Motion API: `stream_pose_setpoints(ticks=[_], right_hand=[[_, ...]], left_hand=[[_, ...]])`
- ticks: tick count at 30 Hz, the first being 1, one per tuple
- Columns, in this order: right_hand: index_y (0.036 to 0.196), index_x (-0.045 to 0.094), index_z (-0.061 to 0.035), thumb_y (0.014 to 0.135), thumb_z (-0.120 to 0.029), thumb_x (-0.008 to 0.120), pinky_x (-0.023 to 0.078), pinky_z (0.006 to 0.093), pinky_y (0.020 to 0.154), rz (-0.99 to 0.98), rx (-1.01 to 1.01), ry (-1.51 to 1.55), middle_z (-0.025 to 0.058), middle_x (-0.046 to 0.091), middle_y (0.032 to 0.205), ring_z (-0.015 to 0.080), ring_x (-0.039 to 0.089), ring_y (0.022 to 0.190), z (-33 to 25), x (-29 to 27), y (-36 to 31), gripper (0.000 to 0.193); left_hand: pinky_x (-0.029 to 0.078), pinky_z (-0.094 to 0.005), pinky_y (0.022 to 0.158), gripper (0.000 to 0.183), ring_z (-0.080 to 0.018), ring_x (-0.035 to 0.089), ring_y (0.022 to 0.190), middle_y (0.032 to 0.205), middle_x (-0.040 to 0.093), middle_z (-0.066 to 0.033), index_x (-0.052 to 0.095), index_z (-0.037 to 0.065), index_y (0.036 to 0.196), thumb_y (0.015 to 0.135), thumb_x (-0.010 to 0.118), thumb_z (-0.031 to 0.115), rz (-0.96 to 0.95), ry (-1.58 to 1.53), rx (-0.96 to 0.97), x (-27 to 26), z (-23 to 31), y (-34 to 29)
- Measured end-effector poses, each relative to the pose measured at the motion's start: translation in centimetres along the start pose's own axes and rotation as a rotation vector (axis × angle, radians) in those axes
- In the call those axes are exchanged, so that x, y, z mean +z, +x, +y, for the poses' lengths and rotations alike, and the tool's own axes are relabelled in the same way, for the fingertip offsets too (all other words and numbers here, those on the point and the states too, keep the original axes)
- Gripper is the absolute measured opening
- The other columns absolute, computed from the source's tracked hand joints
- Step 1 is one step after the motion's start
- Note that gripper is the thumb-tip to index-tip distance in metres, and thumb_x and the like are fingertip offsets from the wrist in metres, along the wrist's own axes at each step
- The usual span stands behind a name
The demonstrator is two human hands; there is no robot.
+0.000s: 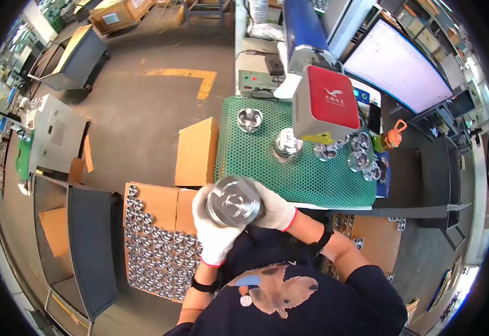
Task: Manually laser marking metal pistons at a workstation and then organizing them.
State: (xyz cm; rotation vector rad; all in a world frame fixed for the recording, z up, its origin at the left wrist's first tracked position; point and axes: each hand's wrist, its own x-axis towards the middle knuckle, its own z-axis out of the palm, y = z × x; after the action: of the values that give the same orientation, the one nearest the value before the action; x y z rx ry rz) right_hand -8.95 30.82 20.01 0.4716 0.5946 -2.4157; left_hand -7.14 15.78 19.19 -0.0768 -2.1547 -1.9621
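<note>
Both my hands wear white gloves and hold one silver metal piston in front of my body, just off the near edge of the green mat. My left hand wraps its left and lower side. On its right side rests my right hand, closed around the rim, with some fingers hidden behind the metal. The piston's round face is turned up and slightly blurred. On the green mesh mat stand another piston at the far left and one beneath the machine head. More pistons cluster at the mat's right.
A red and grey machine head overhangs the mat. Behind it are a control box and a monitor. An orange-topped bottle stands at the right. Left of me, rows of pistons lie on cardboard, near a grey cart.
</note>
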Motion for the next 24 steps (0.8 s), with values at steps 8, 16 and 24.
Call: stream_pose_setpoints(ticks=[8, 16, 24], right_hand=[[0.128, 0.057, -0.0136, 0.098, -0.056, 0.043, 0.042, 0.0502, 0.104, 0.116, 0.067, 0.209, 0.0076, 0.061, 0.127, 0.0268, 0.054, 0.121, -1.6, -9.2, -3.6, 0.054], [0.119, 0.058, -0.0103, 0.092, -0.054, 0.056, 0.047, 0.05, 0.09, 0.233, -0.238, 0.499, 0.0138, 0.062, 0.118, 0.032, 0.059, 0.109, -1.6, -19.5, -13.1, 0.051], [0.13, 0.05, -0.0092, 0.088, -0.013, 0.069, 0.054, 0.0334, 0.083, 0.609, -0.466, -0.38, 0.0078, 0.063, 0.112, 0.02, 0.064, 0.098, -8.2, -19.4, -5.5, 0.047]], left_hand=[[0.049, -0.0449, 0.087, 0.041, -0.0341, 0.062, 0.102, 0.108, 0.065, -0.0152, 0.066, 0.01, 0.105, 0.067, 0.058, -0.003, -0.827, 0.431, 0.509, 6.0, 1.1, 1.4], [0.045, -0.0444, 0.092, 0.056, -0.0341, 0.047, 0.12, 0.123, 0.053, -0.0153, 0.06, 0.007, 0.112, 0.063, 0.079, 0.027, -0.761, 0.739, 0.364, 19.3, -7.6, 8.5], [0.053, -0.0421, 0.079, 0.046, -0.0361, 0.066, 0.09, 0.098, 0.065, -0.0208, 0.061, 0.0, 0.112, 0.075, 0.073, 0.025, -0.45, 0.057, -0.115, 22.0, -20.1, 12.2]])
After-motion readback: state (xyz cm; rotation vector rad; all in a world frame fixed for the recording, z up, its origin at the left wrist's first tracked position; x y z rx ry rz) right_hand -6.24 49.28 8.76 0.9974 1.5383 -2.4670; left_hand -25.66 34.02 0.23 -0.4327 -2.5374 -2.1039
